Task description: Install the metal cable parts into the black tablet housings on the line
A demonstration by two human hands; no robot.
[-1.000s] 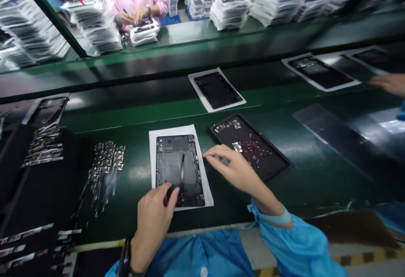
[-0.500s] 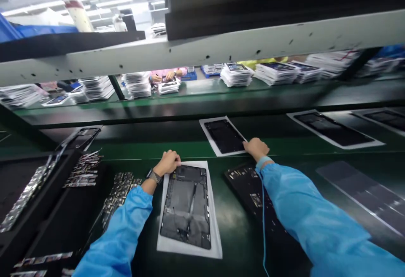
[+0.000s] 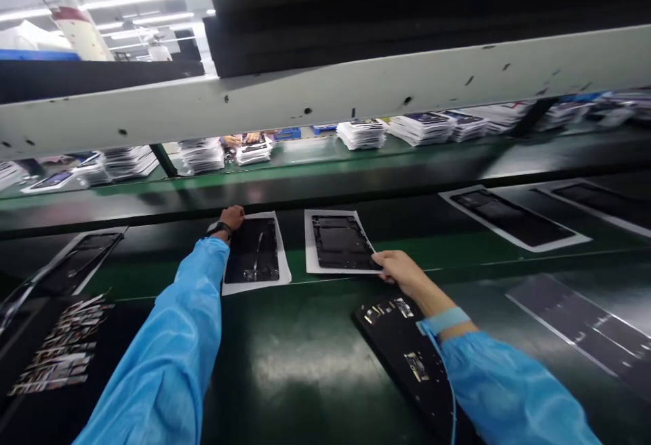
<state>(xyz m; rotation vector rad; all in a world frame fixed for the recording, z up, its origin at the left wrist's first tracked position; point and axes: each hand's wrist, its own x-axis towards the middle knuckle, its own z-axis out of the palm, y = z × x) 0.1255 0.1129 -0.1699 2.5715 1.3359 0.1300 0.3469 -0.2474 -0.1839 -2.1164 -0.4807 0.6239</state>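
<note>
My left hand [image 3: 232, 218] is closed on the upper left edge of a white sheet that carries a dark tablet housing [image 3: 253, 249] with a thin cable on it. Pinched in my right hand [image 3: 399, 268] is the lower right corner of another white sheet, with a second dark housing [image 3: 342, 242] lying on it. The two sheets lie side by side with a small gap, on the far strip of the green bench. Below my right hand, a black tray [image 3: 401, 343] holds small boards and is partly hidden by my forearm.
More housings on sheets lie at right [image 3: 511, 216] and left [image 3: 86, 258]. Flex parts [image 3: 64, 346] fill a dark tray at lower left. A clear film [image 3: 584, 323] lies at right. A shelf beam [image 3: 356, 95] crosses above; behind it are paper stacks [image 3: 361, 134] and another person's hands [image 3: 251, 138].
My left hand and its sheeted housing have moved forward from the near bench to the far strip. The right-hand sheet is now straighter and nearer the other one. The view has shifted.
</note>
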